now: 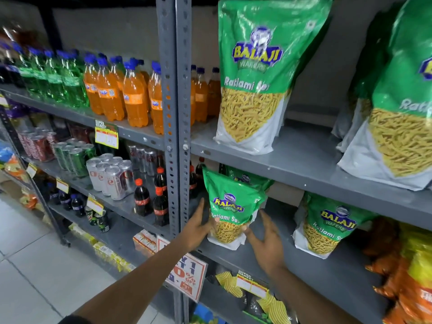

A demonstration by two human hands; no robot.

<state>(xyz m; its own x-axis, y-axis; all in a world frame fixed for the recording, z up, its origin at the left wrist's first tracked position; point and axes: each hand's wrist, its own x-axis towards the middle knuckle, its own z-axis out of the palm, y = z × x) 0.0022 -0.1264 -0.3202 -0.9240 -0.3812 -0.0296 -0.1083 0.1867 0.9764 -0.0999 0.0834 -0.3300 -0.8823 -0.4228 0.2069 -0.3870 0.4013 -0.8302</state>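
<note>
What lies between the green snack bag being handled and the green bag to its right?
Bare grey metal shelf, partly crossed by the right hand, as the head view shows.

The big green bag at the right is cut off by the edge, as are the orange packets below. A second bag sits mostly hidden behind the front bag. The price tag print is unreadable, and the far-left bottles are blurred.

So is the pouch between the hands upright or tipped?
Upright, leaning slightly: the pouch stands on its white base on the shelf, logo right way up, left hand and right hand flanking it.
</note>
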